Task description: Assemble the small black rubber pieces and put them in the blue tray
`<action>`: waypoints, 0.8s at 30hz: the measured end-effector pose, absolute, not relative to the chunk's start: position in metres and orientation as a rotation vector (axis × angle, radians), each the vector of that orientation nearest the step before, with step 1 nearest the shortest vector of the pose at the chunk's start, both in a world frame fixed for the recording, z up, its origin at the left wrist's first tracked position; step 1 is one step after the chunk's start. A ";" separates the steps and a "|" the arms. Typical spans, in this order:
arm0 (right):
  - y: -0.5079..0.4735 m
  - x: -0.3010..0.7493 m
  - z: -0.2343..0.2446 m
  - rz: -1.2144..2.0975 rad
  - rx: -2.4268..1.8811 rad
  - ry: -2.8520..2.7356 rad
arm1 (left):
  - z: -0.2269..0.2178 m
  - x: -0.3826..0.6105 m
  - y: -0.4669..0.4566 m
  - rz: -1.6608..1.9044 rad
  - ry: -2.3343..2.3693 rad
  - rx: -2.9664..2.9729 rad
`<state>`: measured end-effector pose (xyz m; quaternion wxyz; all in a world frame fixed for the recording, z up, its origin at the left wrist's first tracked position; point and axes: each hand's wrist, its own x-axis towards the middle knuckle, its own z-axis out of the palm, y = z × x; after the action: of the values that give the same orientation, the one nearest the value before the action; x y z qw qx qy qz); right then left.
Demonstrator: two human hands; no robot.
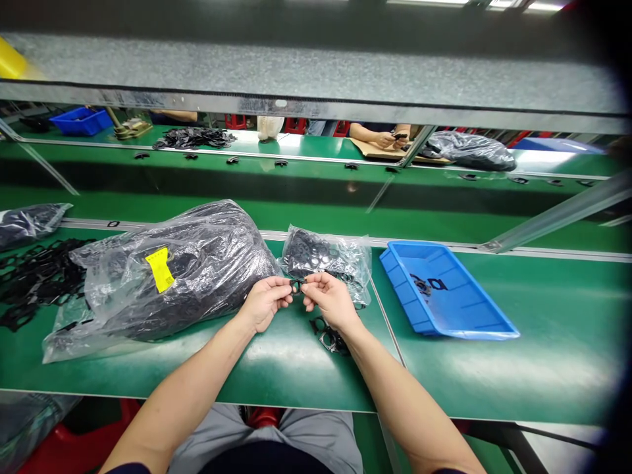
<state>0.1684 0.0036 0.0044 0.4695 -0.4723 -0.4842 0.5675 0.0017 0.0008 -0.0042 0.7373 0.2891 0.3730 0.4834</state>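
Observation:
My left hand (265,301) and my right hand (330,299) meet above the green table (276,368), both pinching one small black plastic part (297,286) between thumb and fingers. Just behind them lies a small clear bag (328,258) of black parts. A large clear bag (162,276) with a yellow tag, full of black parts, lies to the left of my left hand. A few loose black parts (330,336) rest on the table under my right wrist.
A blue tray (444,296) with a couple of black parts stands to the right. Loose black parts (34,276) and another bag (27,222) lie at far left. Beyond a green conveyor (316,191), another person's hands (390,138) work at the opposite bench.

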 end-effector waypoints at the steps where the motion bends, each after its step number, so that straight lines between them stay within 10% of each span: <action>1: 0.004 0.168 0.005 1.395 -1.155 -1.185 | -0.005 0.002 0.001 1.063 0.813 0.623; 24: -0.002 0.163 0.005 1.403 -1.052 -1.156 | -0.001 0.000 0.001 1.026 0.599 0.450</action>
<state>0.1627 -0.0015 0.0052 0.4974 -0.4344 -0.4774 0.5796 0.0003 0.0014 -0.0006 0.8050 0.2100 0.2798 0.4792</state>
